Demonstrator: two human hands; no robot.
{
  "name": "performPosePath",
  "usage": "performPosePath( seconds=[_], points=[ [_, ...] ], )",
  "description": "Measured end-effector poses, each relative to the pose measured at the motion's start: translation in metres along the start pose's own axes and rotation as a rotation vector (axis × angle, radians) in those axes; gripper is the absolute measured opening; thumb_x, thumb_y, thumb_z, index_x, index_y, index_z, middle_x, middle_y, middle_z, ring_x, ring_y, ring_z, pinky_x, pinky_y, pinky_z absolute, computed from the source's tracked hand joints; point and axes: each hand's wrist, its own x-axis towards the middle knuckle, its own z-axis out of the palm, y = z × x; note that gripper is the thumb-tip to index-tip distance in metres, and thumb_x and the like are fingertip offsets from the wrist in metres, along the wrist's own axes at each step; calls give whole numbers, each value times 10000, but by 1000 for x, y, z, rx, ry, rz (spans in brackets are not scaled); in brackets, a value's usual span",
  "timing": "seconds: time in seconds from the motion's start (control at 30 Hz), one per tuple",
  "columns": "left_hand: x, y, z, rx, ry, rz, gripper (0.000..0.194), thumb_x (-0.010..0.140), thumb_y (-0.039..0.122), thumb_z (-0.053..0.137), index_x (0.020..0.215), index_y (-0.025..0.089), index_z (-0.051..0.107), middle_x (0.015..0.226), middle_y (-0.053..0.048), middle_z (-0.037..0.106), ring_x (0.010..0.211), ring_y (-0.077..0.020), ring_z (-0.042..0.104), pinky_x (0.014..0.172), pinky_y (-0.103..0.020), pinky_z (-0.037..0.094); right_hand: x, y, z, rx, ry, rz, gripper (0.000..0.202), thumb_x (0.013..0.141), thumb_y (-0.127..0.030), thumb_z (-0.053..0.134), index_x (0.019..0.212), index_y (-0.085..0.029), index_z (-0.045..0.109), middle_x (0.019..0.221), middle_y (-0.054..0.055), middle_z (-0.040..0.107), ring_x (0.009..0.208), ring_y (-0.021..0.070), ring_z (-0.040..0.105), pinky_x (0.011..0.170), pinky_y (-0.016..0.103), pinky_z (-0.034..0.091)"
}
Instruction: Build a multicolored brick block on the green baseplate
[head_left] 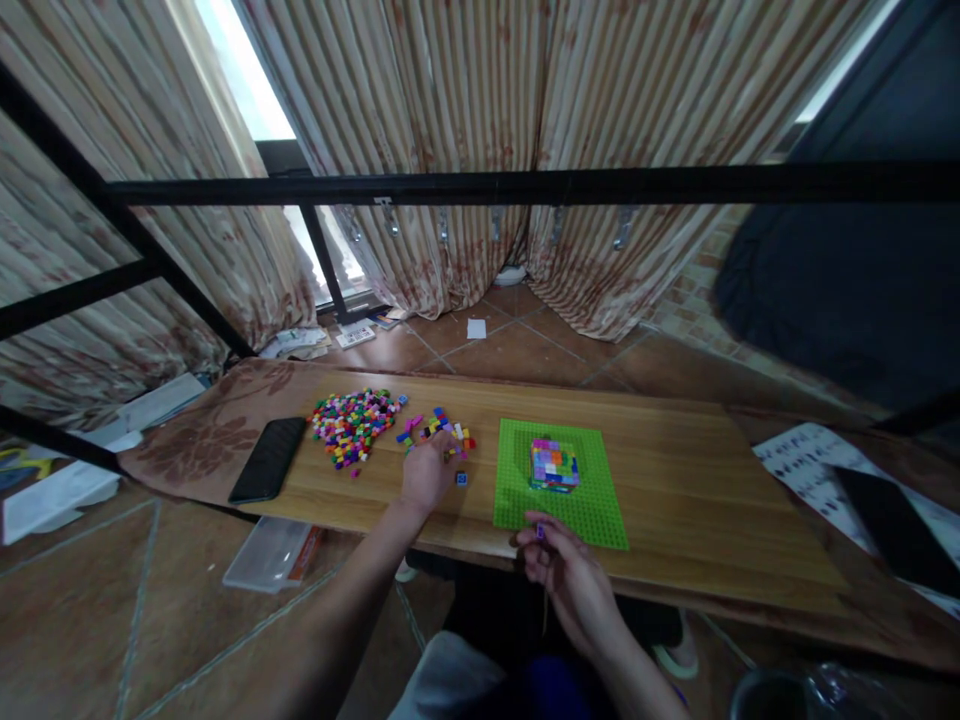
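My left hand (429, 470) reaches into a small group of loose toy bricks (415, 420) on the wooden table. Its fingers are bent down among the bricks, and whether they grip one is hidden. Close to that hand lies a single blue brick (461, 479). Between the fingertips of my right hand (559, 565) is a small purple brick (540, 531), held just off the near edge of the green baseplate (517, 500). A square, multicoloured brick build (555, 466) stands on the baseplate.
A large heap of small coloured bricks (352, 425) lies on the left of the table (690, 480), beside a black phone (268, 460). Printed paper (806, 455) and a dark flat device (892, 525) are at right. A black metal bar (480, 188) crosses behind the table.
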Motion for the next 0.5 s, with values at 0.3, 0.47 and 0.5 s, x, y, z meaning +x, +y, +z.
performPosePath(
  seconds=[0.3,0.47,0.5],
  points=[
    [-37,31,-21,-508,-42,105,154,861,225,512,919,202,652,908,-30,697,847,-160,635,796,-285,494,6,-3,18,-166,3,-107,382,665,-528,745,748,-170,641,578,-37,554,406,43,335,362,184,223],
    [-83,60,-19,-847,-291,-20,189,826,258,557,987,187,626,887,-33,691,824,-150,651,776,-272,526,-1,-7,20,-312,-4,-192,331,648,-469,764,793,-179,697,618,-23,605,495,72,452,466,198,356],
    [-88,64,-19,-886,-309,-57,207,816,253,567,1005,185,616,879,-33,689,807,-146,653,759,-269,532,-3,-6,20,-344,-9,-223,306,652,-456,762,766,-178,703,634,-12,624,533,86,488,509,210,391]
  ],
)
